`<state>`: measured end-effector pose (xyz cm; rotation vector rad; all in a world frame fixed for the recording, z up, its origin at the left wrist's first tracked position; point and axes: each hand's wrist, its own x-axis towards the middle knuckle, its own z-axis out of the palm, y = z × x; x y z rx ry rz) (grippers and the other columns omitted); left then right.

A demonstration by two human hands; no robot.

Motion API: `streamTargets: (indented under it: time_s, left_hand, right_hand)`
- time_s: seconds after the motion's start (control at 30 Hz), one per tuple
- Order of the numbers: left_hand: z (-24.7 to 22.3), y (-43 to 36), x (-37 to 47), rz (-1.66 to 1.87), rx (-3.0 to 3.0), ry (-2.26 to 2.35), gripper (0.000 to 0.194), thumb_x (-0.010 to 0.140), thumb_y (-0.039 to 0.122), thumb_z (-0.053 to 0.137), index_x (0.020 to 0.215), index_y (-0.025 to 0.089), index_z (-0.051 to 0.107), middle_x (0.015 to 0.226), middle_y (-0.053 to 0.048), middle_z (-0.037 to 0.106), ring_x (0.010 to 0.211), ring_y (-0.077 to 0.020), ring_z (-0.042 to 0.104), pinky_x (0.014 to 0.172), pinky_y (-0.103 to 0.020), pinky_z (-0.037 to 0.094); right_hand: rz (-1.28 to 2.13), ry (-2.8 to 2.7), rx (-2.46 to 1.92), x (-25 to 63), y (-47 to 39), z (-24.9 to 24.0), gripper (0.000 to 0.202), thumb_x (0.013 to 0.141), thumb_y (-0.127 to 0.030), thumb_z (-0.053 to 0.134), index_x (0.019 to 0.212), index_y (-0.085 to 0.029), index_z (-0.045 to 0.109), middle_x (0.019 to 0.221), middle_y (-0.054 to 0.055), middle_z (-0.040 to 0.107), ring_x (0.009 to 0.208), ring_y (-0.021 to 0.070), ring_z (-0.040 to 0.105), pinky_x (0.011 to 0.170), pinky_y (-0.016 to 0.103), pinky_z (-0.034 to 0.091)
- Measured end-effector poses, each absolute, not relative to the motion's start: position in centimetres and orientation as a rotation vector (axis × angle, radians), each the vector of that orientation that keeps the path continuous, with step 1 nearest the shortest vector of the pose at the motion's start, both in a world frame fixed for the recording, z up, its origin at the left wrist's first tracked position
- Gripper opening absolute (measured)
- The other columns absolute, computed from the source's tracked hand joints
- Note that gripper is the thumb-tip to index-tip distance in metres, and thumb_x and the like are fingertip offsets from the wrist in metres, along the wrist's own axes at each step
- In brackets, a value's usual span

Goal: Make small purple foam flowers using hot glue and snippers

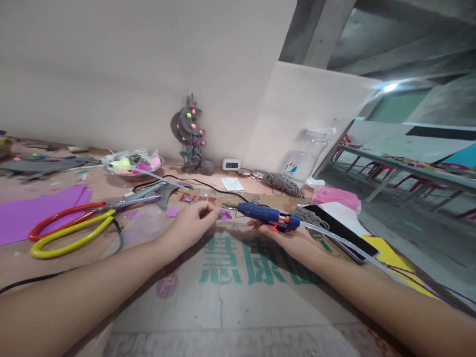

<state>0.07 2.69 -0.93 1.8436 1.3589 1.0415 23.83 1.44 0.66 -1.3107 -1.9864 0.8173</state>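
My right hand is wrapped round a blue glue gun, its nozzle pointing left and a clear glue stick trailing from its back end. Close to the nozzle is my left hand, its thumb and fingers pinched together beside a small purple flower piece. Whether the fingers touch that piece is too small to tell. Another purple piece lies just left of my left hand. Both hands are above a printed cardboard sheet.
Scissors with red and yellow handles lie on the left near purple sheets. Behind stand a grey decorated ornament, a small clock and a clear jug. A black phone lies at the right.
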Motion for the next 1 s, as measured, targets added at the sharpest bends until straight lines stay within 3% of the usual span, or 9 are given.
streamTargets:
  time_s: [0.17,0.4,0.53,0.67,0.83,1.0]
  left_hand:
    - [-1.18,2.82,0.07,1.034,1.815,1.357,0.026,0.078,0.04,0.045,0.063,0.018,0.047,0.058,0.004,0.048,0.056,-0.0123,0.044,0.054,-0.022,0.033]
    - [-1.1,2.72,0.06,1.037,1.819,1.345,0.027,0.078,0.04,0.046,0.063,0.018,0.047,0.059,0.004,0.048,0.058,-0.0126,0.045,0.054,-0.022,0.032]
    - [-0.97,2.7,0.1,1.035,1.827,1.343,0.026,0.078,0.039,0.046,0.063,0.018,0.047,0.059,0.004,0.048,0.058,-0.0124,0.046,0.054,-0.022,0.033]
    - [-1.02,2.74,0.11,1.026,1.824,1.333,0.026,0.078,0.038,0.045,0.061,0.018,0.046,0.057,0.004,0.047,0.057,-0.0122,0.045,0.053,-0.022,0.032]
    - [-1.28,2.92,0.01,1.051,1.832,1.334,0.026,0.078,0.039,0.046,0.065,0.018,0.05,0.062,0.003,0.052,0.061,-0.0133,0.048,0.056,-0.023,0.035]
    - [-1.51,3.1,-0.09,1.051,1.819,1.332,0.027,0.078,0.041,0.047,0.066,0.017,0.051,0.062,0.002,0.052,0.06,-0.0136,0.049,0.055,-0.023,0.035]
  right_hand:
    - [0.721,-2.019,-1.339,23.49,1.24,0.74,0.02,0.072,-0.043,0.061,0.074,-0.023,0.063,0.073,0.003,0.067,0.072,0.0218,0.063,0.071,0.032,0.052]
    - [0.739,-1.978,-1.265,23.21,1.43,0.47,0.018,0.071,-0.039,0.062,0.08,-0.024,0.064,0.073,0.001,0.066,0.071,0.0215,0.062,0.067,0.032,0.051]
    - [0.76,-1.977,-1.274,23.33,1.58,0.26,0.013,0.069,-0.035,0.065,0.071,-0.023,0.062,0.07,0.0,0.065,0.07,0.02,0.061,0.068,0.03,0.051]
    - [0.854,-2.034,-1.217,23.37,1.32,0.28,0.017,0.074,-0.038,0.061,0.075,-0.021,0.063,0.076,0.003,0.065,0.074,0.0204,0.06,0.069,0.032,0.05]
    - [0.74,-2.035,-1.271,23.3,1.19,0.32,0.016,0.072,-0.036,0.064,0.069,-0.02,0.059,0.066,0.0,0.058,0.062,0.0167,0.054,0.055,0.027,0.046]
    - [0.721,-2.027,-1.269,23.46,1.57,-0.13,0.016,0.07,-0.034,0.065,0.068,-0.021,0.056,0.065,-0.001,0.057,0.061,0.0159,0.053,0.055,0.026,0.045]
